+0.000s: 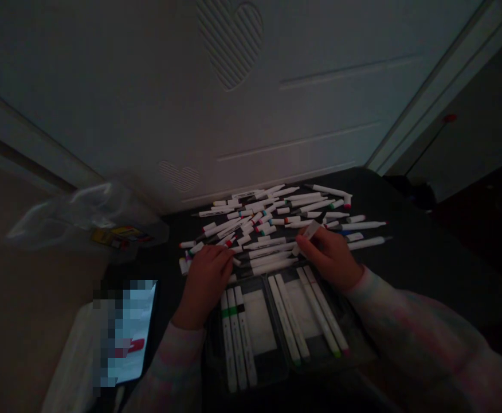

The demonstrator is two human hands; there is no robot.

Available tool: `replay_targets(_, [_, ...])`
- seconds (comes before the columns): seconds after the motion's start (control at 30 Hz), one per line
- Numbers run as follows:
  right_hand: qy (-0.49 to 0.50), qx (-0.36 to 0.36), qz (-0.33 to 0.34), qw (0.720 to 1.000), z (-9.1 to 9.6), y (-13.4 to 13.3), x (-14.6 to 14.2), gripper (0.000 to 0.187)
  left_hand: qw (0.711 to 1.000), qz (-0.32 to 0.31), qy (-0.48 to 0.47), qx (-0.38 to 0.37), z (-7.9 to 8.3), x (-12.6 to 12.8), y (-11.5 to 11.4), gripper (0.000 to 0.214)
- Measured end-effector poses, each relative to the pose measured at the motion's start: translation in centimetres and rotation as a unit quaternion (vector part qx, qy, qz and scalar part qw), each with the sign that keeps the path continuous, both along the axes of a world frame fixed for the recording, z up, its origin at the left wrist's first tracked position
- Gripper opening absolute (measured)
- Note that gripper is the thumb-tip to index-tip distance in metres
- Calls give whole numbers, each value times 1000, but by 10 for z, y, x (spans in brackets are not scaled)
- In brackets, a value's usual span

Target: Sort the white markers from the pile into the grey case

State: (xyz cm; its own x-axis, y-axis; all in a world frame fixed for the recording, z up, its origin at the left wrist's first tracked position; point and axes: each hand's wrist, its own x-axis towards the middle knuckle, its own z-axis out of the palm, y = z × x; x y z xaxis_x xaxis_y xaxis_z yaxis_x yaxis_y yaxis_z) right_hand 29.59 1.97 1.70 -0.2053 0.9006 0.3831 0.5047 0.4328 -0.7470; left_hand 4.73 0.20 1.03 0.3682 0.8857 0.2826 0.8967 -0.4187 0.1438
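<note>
A heap of white markers [272, 221] with coloured caps lies on a dark surface [406, 258] before a white door. My right hand [330, 258] is closed round one white marker [312, 230] at the heap's near edge. My left hand [206, 275] rests fingers-down on markers at the heap's left side; its fingers are curled, and what they grip is hidden. Just below the hands sit two dark trays: the left tray [255, 344] has three markers, the right tray [315, 321] has several.
A lit screen [130, 330] lies at the lower left. A clear plastic bag [87, 218] with yellow and red items sits at the left by the door. A white door panel [277, 103] with heart shapes fills the background.
</note>
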Motion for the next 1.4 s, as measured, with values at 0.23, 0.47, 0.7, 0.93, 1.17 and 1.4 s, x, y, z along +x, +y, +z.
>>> replay_targets(0.23, [15,-31,-2,999,-1,-3,1,19,999,11,-29,33,-1,-1,0,19])
replay_targets(0.47, [56,-49,59,995,1,-3,0,16,992,4,-121,39,2,0,-2,19])
replay_targets(0.7, [181,-161,134,961,2,-5,-7,20,955,-32,-271,-116,18,22,-18,21])
replay_targets(0.93, [151,-254,192,936,3,-10,-11,25,929,-93,-283,-219,22,38,-28,28])
replay_targets(1.17, [97,-201,237,946,8,-13,-16,21,929,-110,-271,-226,19,45,-28,23])
replay_targets(1.4, [171,-146,56,973,10,5,10,22,905,31,-363,-221,17,35,-25,21])
